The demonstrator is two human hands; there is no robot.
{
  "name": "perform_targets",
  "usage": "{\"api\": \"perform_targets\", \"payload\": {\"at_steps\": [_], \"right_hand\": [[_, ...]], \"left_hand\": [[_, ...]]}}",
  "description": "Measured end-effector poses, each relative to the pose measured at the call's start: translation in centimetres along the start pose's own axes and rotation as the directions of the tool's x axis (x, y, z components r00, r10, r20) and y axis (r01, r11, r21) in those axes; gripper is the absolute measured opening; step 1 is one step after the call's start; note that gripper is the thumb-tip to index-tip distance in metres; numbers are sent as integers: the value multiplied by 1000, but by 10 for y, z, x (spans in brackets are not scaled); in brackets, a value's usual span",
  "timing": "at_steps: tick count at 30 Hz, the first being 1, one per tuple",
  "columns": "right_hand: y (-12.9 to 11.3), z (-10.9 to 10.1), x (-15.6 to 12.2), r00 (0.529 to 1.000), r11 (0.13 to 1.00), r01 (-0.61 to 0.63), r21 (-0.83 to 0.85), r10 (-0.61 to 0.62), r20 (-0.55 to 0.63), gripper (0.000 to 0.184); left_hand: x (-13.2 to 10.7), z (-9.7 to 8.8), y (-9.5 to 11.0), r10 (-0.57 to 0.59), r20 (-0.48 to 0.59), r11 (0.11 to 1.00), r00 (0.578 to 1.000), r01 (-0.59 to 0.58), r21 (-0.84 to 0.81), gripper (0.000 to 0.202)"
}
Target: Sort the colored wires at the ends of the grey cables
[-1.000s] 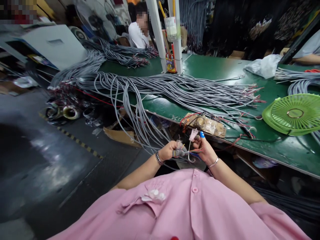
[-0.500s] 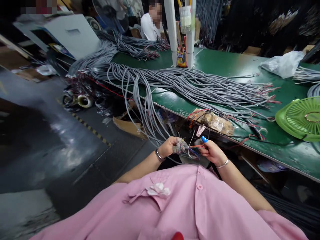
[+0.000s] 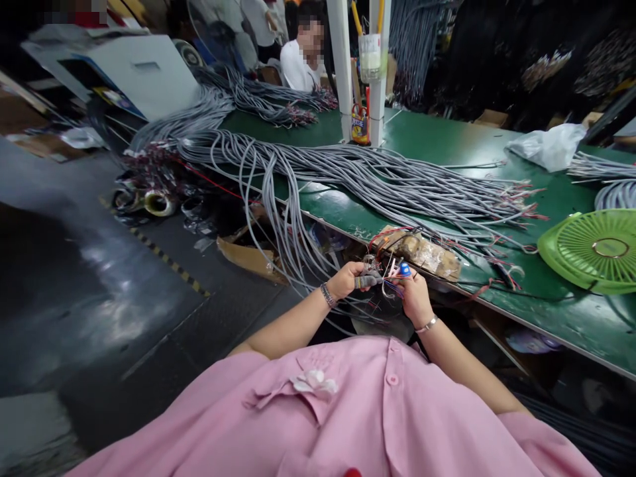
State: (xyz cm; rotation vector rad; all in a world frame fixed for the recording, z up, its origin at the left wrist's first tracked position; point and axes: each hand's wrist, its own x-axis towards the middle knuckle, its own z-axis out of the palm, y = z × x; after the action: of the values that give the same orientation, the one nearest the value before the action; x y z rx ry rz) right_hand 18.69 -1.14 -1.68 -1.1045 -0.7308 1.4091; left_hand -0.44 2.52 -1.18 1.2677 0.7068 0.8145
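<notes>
Left hand (image 3: pixel 352 281): grip clamped on grey cables (image 3: pixel 298 246), presumably steadying ends. Right hand (image 3: pixel 412 290): grip pinching coloured wires (image 3: pixel 395 286), likely separating.

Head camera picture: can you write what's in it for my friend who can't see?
A person's hands, close together, hold thin coloured wires beside a green table. Long gray cables lie along the table, some drooping over its edge, and a bright green fan sits at the picture's right.
</notes>
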Motion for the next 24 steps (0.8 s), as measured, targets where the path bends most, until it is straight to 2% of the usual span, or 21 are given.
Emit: {"api": "perform_targets", "payload": {"at_steps": [2, 5, 7, 10, 18, 24], "right_hand": [[1, 2, 0, 1000, 999, -7, 38, 6, 13, 47], [-4, 6, 2, 985, 985, -113, 127, 95, 142, 51], [-7, 9, 4, 975, 968, -166, 190, 132, 179, 52], [-8, 11, 6, 979, 953, -167, 254, 130, 157, 53], [-10, 14, 2, 982, 957, -163, 240, 135, 130, 53], [-5, 8, -2, 961, 906, -259, 335, 207, 183, 55]], "left_hand": [[4, 0, -2, -20, 18, 1000, 1000, 20, 4, 46], [9, 0, -3, -27, 56, 1000, 998, 26, 13, 45], [11, 0, -3, -33, 80, 999, 996, 31, 20, 45], [13, -1, -5, -41, 105, 999, 994, 38, 36, 45], [15, 3, -6, -30, 134, 997, 990, 20, 78, 43], [10, 5, -4, -35, 152, 998, 988, 25, 66, 47]]}}
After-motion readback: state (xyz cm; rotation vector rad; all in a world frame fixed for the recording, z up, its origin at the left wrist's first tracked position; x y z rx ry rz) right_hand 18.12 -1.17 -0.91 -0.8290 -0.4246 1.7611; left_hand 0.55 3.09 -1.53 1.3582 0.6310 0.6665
